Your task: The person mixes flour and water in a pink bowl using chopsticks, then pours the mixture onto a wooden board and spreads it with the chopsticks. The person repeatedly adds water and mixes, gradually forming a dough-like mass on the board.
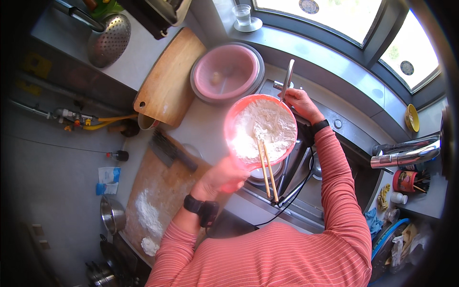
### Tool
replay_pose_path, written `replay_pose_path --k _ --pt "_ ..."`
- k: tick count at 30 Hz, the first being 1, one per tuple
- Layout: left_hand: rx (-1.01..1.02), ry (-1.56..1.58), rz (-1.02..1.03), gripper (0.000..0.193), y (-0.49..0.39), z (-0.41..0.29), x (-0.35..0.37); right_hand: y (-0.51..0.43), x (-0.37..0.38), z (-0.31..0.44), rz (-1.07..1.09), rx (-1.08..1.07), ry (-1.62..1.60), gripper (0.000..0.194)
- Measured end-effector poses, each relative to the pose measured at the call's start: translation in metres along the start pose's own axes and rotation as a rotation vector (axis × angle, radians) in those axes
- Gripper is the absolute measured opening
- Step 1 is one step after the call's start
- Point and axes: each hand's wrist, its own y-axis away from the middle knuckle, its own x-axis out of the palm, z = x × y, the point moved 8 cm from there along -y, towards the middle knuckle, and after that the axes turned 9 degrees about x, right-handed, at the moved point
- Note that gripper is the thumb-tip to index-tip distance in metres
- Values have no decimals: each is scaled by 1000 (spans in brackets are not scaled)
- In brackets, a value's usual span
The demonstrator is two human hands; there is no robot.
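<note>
My left hand (227, 175) grips the near-left edge of a pink plastic bowl (229, 125) holding flour (269, 111), with some wet clumps in the middle. A pair of wooden chopsticks (267, 172) stands in the flour, leaning over the near rim. At the bowl's far right, my right hand (303, 104) has its fingers around the end of a thin metal faucet (288, 77); the fingertips are partly hidden. A thin stream of water (277, 116) runs from the spout into the flour. The bowl is above the left part of the sink (351, 154).
Left, a wooden board (172, 201) bears a cleaver (161, 149) and flour heaps (147, 215). Behind it stand another cutting board (170, 79) and a pink basin (200, 89). A steel bowl (113, 215) is beside the board. A larger faucet (405, 156) and black cable (303, 184) are right.
</note>
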Motion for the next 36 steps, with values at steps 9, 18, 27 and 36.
replay_pose_path --k 9,18,27,36 --pt "-19 -6 -5 30 1 6 -1 -7 5 -1 57 98 16 26" --pt "7 4 -4 31 0 11 -5 -9 8 -3 81 171 -80 25" --pt "6 18 -3 33 3 18 -7 -10 7 -5 83 186 -89 26" --pt "-2 18 1 40 2 24 -9 -16 7 -6 97 221 -30 31"
